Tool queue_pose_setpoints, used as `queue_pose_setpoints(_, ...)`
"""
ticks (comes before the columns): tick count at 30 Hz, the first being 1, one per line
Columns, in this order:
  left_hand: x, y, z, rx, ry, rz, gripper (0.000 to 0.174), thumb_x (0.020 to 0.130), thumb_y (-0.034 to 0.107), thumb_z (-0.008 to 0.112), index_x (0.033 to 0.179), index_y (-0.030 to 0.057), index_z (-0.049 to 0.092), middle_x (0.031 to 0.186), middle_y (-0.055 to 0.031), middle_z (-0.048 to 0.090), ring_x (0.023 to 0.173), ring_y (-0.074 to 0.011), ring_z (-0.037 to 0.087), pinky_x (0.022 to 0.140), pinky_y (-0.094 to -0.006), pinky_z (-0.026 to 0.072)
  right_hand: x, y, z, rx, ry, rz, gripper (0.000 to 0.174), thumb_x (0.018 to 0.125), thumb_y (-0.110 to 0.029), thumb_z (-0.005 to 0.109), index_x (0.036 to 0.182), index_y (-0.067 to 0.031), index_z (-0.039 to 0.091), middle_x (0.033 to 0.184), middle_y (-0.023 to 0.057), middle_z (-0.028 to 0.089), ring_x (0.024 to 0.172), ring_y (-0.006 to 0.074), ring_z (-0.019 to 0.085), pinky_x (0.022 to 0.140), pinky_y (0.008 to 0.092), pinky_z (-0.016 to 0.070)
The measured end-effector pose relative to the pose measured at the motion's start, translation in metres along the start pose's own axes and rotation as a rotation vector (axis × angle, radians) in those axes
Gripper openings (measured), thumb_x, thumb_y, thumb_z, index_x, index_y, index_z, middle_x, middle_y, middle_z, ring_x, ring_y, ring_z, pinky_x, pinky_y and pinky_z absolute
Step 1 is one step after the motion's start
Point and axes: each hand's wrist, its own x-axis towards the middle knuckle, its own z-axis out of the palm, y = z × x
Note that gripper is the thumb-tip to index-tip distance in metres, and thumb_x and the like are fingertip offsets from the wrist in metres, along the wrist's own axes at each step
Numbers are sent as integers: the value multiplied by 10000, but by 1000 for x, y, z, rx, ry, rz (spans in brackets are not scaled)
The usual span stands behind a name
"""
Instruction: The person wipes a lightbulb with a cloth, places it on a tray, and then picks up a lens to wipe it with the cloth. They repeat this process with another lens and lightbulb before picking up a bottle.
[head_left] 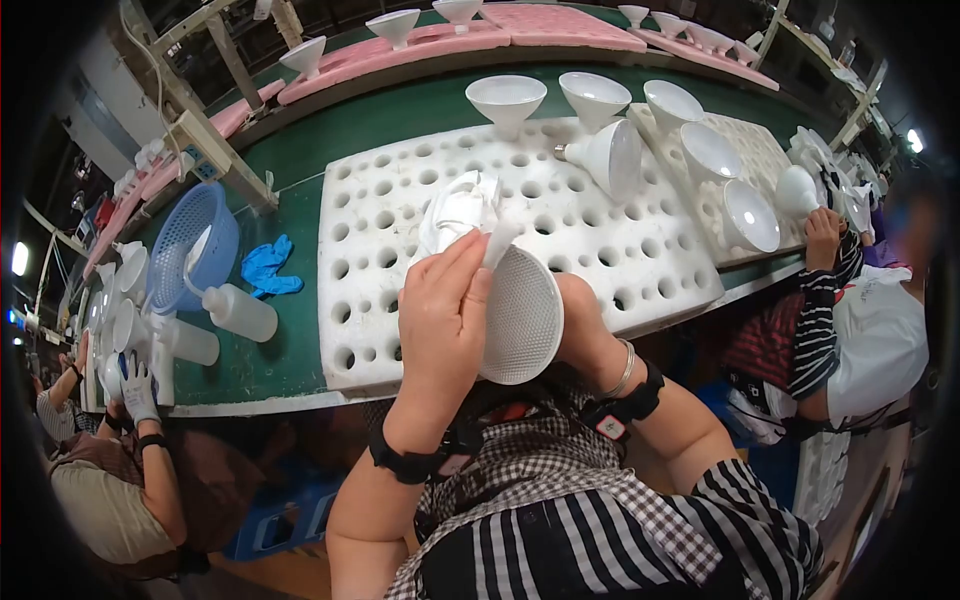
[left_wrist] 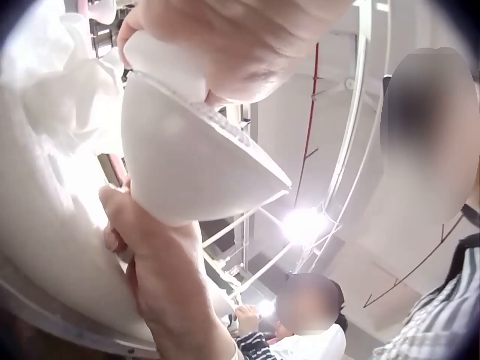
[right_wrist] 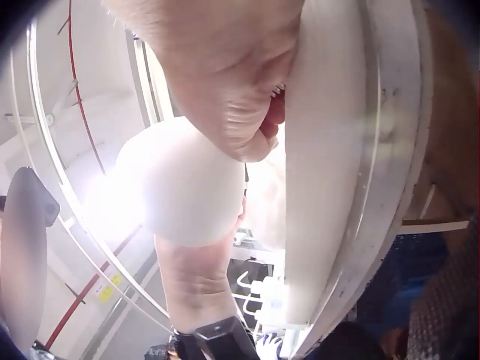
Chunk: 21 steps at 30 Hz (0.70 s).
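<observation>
Lamp: the white lamp [head_left: 524, 318] is held above the near edge of the foam board [head_left: 572, 242], its dimpled face tilted up.
Left hand [head_left: 440, 310]: pinches a thin white cloth [head_left: 499, 241] at the rim.
Right hand [right_wrist: 232, 82]: fingers curled round the narrow end.

Foam board [head_left: 365, 330]: from the wearer's head we look forward and down over its holes; from the right wrist we run low along its edge, at frame right.
White shade [head_left: 523, 320]: all three views share it; we see inside it from the head, its outside close up from both wrists.
Ceiling [left_wrist: 277, 135]: both wrist cameras face up past the shade to it.
Striped sleeve [head_left: 815, 325]: we share it between head and left wrist.
</observation>
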Motion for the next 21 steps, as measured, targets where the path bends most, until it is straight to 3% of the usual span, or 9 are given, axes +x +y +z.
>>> queue_pose_setpoints(4,-15,-20,5,-170,114,-239,295,991,158,531,1200,-2,664,1266,-172,642,1161,-320,577,1031,-394,420,-2,1,8,11,92,0,327,691,-189,819,942,-45,667,791,115,686,691,310,677,602,380,533)
queue_pose_setpoints(6,-20,-21,4,-248,142,-303,300,996,151,523,1209,-15,654,1272,-195,632,1192,-327,570,1053,-397,412,-5,10,22,505,207,192,364,683,-181,823,988,-44,679,790,98,687,693,297,677,613,366,535)
queue_pose_setpoints(9,-22,-14,0,-232,226,-288,309,1001,139,518,1234,-29,631,1295,-205,609,1227,-336,553,1087,-392,388,3,-8,3,402,148,123,375,689,-187,820,1005,-42,677,838,114,695,739,298,681,650,368,538)
queue_pose_setpoints(12,-21,-4,-6,-234,223,-192,330,953,130,578,1248,-8,630,1303,-200,599,1232,-340,546,1047,-420,408,8,-11,-1,330,80,77,350,712,-184,804,1005,-45,672,863,126,694,774,301,682,676,375,537)
queue_pose_setpoints(16,-34,39,-5,186,-7,405,351,846,135,677,1196,115,697,1319,-124,613,1194,-351,547,988,-443,406,-6,8,4,436,13,132,272,771,-183,749,1002,-65,668,890,110,700,802,281,685,700,380,535)
queue_pose_setpoints(17,-37,53,-1,243,-76,413,338,830,142,690,1165,171,719,1301,-70,638,1176,-333,557,970,-427,391,-20,30,21,828,2,422,222,795,-188,723,983,-82,672,906,92,707,818,264,691,701,385,534)
queue_pose_setpoints(18,-34,54,-2,242,-77,413,338,830,142,690,1165,171,719,1301,-70,638,1176,-333,557,970,-427,391,-21,32,25,829,3,422,222,795,-188,723,983,-82,672,906,92,707,818,264,691,701,385,534)
queue_pose_setpoints(20,-22,53,0,248,-58,415,352,819,143,699,1169,172,717,1286,-61,649,1165,-334,562,964,-421,383,-27,31,31,545,115,208,207,795,-191,727,969,-90,676,923,88,712,844,262,694,701,380,536)
queue_pose_setpoints(21,-14,48,2,216,-48,393,341,832,138,682,1170,163,715,1278,-57,654,1168,-329,563,961,-422,387,-17,31,23,-70,15,-75,239,796,-196,737,996,-77,682,928,96,718,845,265,701,705,370,545)
